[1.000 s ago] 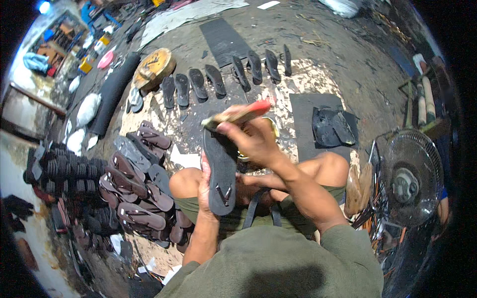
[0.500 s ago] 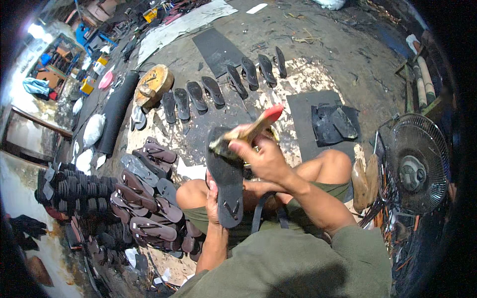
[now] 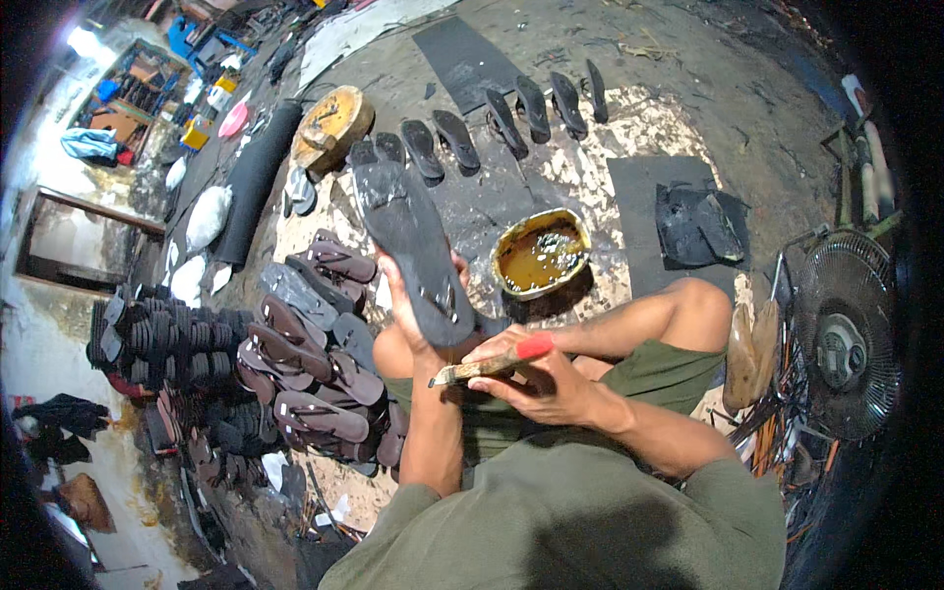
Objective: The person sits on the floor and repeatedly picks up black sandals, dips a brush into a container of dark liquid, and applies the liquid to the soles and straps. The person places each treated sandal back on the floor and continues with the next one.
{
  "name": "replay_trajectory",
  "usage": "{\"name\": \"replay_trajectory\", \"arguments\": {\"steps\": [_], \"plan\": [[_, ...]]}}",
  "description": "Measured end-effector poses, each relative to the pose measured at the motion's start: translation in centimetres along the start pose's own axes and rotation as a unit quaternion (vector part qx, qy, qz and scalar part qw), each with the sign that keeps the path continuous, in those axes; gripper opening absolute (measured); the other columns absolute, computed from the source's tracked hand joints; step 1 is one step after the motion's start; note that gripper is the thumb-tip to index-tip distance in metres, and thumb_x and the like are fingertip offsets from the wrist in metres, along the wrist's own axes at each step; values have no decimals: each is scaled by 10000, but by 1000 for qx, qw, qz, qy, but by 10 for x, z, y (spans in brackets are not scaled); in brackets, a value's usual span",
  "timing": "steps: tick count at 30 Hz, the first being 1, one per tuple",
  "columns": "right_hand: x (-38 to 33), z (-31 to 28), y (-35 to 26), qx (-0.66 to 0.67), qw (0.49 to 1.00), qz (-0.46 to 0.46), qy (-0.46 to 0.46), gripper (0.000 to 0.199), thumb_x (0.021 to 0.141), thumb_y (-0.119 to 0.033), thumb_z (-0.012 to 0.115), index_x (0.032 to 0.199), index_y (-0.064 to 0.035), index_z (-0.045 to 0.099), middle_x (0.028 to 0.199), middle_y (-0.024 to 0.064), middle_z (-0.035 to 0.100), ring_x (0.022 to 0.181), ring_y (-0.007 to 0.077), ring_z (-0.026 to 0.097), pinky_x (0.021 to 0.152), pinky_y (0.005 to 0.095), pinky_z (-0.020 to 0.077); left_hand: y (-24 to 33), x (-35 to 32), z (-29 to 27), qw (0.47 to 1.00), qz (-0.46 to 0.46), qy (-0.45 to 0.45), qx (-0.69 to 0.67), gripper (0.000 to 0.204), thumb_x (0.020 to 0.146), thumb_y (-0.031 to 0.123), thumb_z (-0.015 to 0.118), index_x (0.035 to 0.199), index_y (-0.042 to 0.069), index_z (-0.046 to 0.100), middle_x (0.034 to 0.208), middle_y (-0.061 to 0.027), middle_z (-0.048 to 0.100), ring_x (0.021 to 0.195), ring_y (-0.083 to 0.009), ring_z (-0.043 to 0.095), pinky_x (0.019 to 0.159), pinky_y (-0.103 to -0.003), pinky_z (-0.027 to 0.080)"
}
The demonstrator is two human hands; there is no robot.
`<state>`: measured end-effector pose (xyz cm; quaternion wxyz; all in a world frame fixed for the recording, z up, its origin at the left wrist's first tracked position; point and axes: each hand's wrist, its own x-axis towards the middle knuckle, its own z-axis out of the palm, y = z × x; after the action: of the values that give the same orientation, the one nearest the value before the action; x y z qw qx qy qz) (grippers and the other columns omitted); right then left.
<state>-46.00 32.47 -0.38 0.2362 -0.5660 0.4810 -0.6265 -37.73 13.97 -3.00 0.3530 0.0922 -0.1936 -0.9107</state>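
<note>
nr sandal (image 3: pixel 405 221), r hand (image 3: pixel 562 389) w/ brush (image 3: pixel 490 367)

A sandal-making workshop, as shown by the red-tipped wooden brush (image 3: pixel 494 366), yellow-rimmed tub of brownish liquid (image 3: pixel 539 292), row of black sole-shaped pieces (image 3: pixel 533 108) and heap of brown thong sandals (image 3: pixel 356 380).

"What's lying on that floor (image 3: pixel 678 69)?"

"From here I see a row of dark soles (image 3: pixel 531 108) across its dark, pale-blotched surface, and a round wooden block (image 3: pixel 339 111) near the row's left end."

"Closer in?"

"I've a bowl (image 3: pixel 536 293) of brownish liquid mid-view, a flat black sheet (image 3: pixel 637 226) right of it, and brown sandals (image 3: pixel 359 379) heaped on the left."
</note>
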Motion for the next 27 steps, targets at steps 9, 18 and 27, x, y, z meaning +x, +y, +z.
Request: {"name": "replay_trajectory", "arguments": {"steps": [9, 18, 27], "plan": [[124, -43, 57, -241, 950, -181, 78, 236, 904, -245, 737, 1084, -99, 693, 984, 115, 677, 874, 342, 630, 768, 426, 493, -40, -19, 41, 997, -35, 30, -67, 505, 1083, 489, 409, 1447, 151, 495, 1296, -59, 616, 1185, -181, 587, 1094, -351, 450], [21, -70, 33, -15, 954, 225, 196, 247, 1003, -159, 655, 1216, -35, 665, 1138, 47, 693, 1045, 167, 633, 932, 330, 501, 176, 96, -94, 983, 60, 123, 119, 466, 1054, 405, 480, 1265, 17, 629, 1059, -118, 734, 868, -260, 723, 790, -365, 607], [-39, -172, -2, -291, 828, 285, 385, 390, 1045, -290, 607, 1292, 12, 592, 1199, 69, 642, 1106, 161, 576, 1015, 325, 429, 145, 191, -355, 816, -30, 322, 479, 426, 1068, 333, 513, 1271, -38, 571, 1133, -197, 683, 983, -311, 673, 884, -482, 535]]}}
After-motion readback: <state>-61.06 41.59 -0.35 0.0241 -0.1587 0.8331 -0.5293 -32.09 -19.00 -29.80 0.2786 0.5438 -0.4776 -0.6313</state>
